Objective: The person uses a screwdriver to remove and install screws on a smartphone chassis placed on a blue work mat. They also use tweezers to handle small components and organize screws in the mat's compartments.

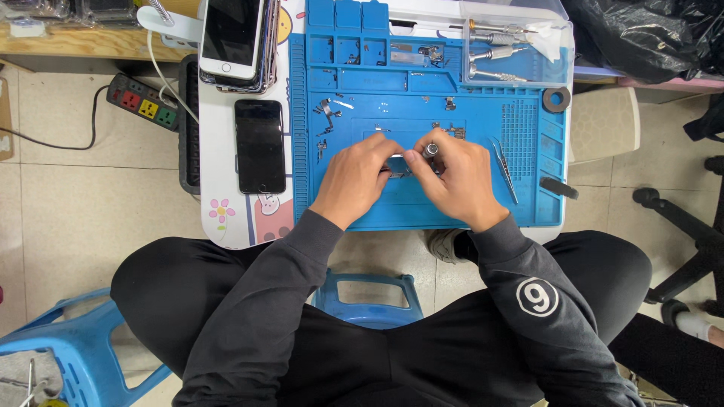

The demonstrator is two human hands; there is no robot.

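Note:
Both my hands meet over the middle of a blue repair mat [422, 98] on a small white table. My left hand [354, 181] pinches a small metal part [397, 164] against the mat. My right hand [456, 181] grips a small screwdriver [431, 149], whose silver cap shows above my fingers. The tip and the part under it are hidden by my fingers. Tiny metal parts and screws [326, 113] lie scattered on the mat above my hands.
Tweezers [504, 167] lie right of my right hand. A black phone [259, 145] lies left of the mat, below a stack of phones [235, 38]. A clear box with screwdrivers [513, 45] sits at the back right. A power strip [143, 102] lies on the floor, and a blue stool [68, 347] stands at lower left.

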